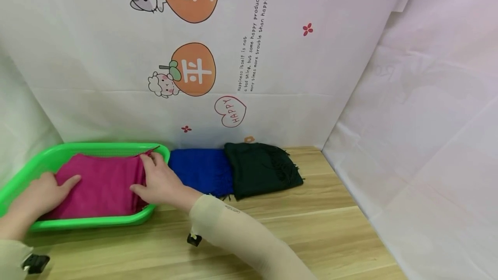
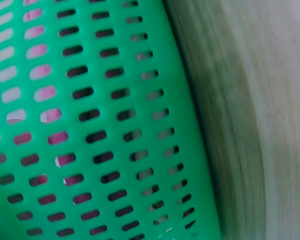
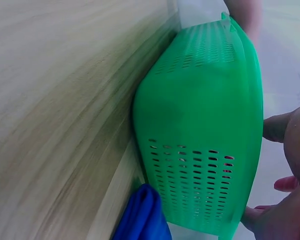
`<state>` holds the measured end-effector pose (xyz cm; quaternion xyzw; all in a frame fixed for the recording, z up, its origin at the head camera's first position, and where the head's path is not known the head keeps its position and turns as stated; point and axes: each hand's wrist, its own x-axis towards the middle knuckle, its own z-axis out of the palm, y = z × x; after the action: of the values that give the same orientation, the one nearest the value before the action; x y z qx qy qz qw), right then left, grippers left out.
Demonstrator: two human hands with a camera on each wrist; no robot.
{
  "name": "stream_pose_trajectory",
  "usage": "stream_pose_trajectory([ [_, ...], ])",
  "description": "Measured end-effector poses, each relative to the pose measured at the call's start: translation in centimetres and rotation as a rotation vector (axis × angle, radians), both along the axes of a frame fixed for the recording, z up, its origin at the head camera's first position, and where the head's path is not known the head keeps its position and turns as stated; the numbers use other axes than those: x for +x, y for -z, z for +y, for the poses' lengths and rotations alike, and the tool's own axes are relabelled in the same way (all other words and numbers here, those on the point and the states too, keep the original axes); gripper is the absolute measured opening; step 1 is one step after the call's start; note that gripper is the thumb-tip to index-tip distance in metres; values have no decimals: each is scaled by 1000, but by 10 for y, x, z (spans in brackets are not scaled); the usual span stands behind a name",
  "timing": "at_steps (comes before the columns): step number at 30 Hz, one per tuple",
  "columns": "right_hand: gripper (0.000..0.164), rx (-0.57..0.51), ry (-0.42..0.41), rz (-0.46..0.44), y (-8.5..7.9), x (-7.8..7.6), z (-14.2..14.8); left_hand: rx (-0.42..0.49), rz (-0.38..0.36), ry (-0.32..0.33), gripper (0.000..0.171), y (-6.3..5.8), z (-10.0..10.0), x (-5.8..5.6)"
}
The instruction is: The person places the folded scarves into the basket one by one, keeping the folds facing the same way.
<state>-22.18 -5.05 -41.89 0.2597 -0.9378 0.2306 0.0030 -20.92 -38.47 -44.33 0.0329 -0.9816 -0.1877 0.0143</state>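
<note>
A folded magenta scarf (image 1: 103, 185) lies inside a green plastic basket (image 1: 97, 221). My left hand (image 1: 44, 193) holds the scarf's left edge, thumb on top and its other fingers mostly hidden along that side. At the opposite edge my right hand (image 1: 161, 180) grips the scarf between thumb and fingers, over the basket's right rim. From the right wrist, the fingers (image 3: 277, 127) reach over the rim of the basket (image 3: 200, 105). The left wrist view shows the perforated wall (image 2: 102, 145), with magenta showing through its holes.
A folded blue scarf (image 1: 200, 170) lies right of the basket, and a dark green fringed scarf (image 1: 260, 170) overlaps it. All rest on a wood-grain table (image 1: 311, 237). A printed white cloth (image 1: 280, 68) hangs behind, with plain white sheeting (image 1: 435, 120) at the right.
</note>
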Motion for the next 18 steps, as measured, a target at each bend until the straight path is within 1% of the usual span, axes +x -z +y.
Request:
stream_pose_trajectory([
  [1, 87, -3, -10, 2, 1, 0, 2, -5, 9, -11, 95, 0, 2, 1],
  [5, 86, -31, -45, 0, 3, 1, 12, -15, 85, -70, 95, 0, 10, 6],
  [8, 86, -42, -58, -1, 6, 2, 18, -8, 118, -92, 96, -2, 17, 8],
  [12, 85, -40, -58, 7, 10, 3, 25, 10, 125, -93, 99, -7, 25, 11],
  [18, 84, -56, -75, 24, 14, 5, 36, 41, 148, -60, 100, -9, 38, 13],
])
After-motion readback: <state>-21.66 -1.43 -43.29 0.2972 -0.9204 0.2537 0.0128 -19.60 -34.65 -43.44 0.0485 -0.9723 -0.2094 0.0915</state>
